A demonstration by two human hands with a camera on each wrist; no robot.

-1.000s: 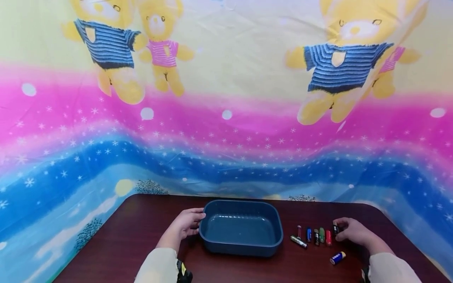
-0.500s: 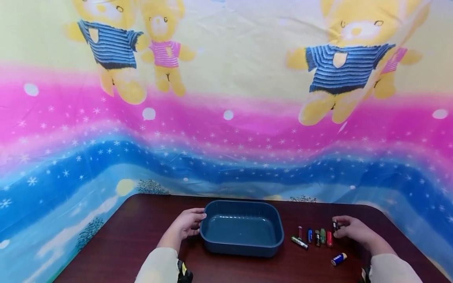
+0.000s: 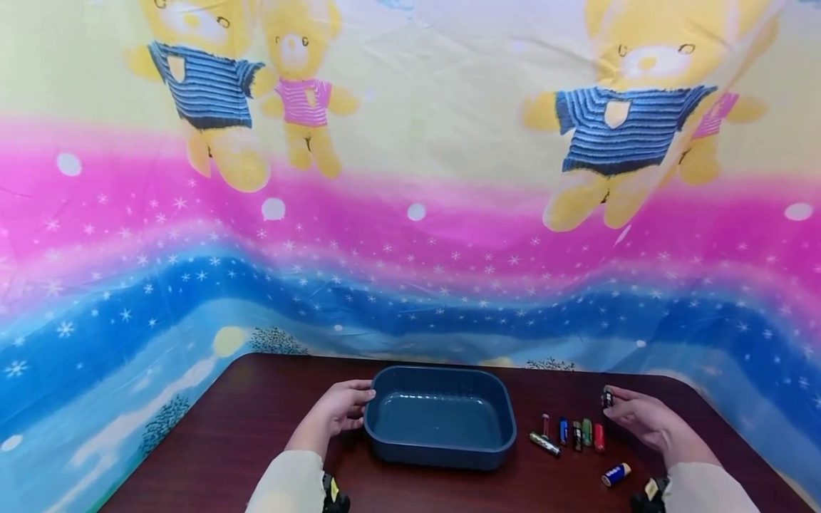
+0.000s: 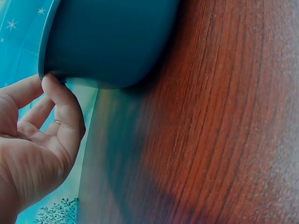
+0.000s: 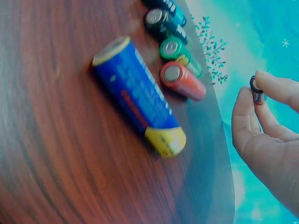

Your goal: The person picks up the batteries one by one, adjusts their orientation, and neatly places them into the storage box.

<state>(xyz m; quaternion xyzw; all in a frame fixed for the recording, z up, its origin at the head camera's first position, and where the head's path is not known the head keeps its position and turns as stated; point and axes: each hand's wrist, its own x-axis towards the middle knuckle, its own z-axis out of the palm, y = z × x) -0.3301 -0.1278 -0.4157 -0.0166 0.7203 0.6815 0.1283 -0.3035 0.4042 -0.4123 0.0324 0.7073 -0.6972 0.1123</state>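
Observation:
My left hand (image 3: 343,407) holds the near-left rim of a dark blue-grey plastic basin (image 3: 440,456), thumb and fingertips right at the edge in the left wrist view. The basin's inside shows bare. At the right, my right hand (image 3: 641,417) pinches a small black battery (image 5: 256,88) between thumb and fingers, raised beyond the other batteries. Below it stand a red battery (image 3: 599,437), a green battery (image 3: 586,432), a black-wrapped battery (image 3: 577,436) and a blue battery (image 3: 563,432) in a row. A larger blue-and-yellow battery (image 5: 135,93) lies on its side nearer me.
Between basin and row lie a silvery-green battery (image 3: 544,444) and a thin pinkish one (image 3: 545,425). All rest on a dark red-brown wooden table (image 3: 256,427). A printed cloth (image 3: 410,249) with teddy bears hangs behind and around the table's edges.
My right hand has lifted the small black battery and moved it slightly up and away from the red battery. The left hand stays at the basin's rim.

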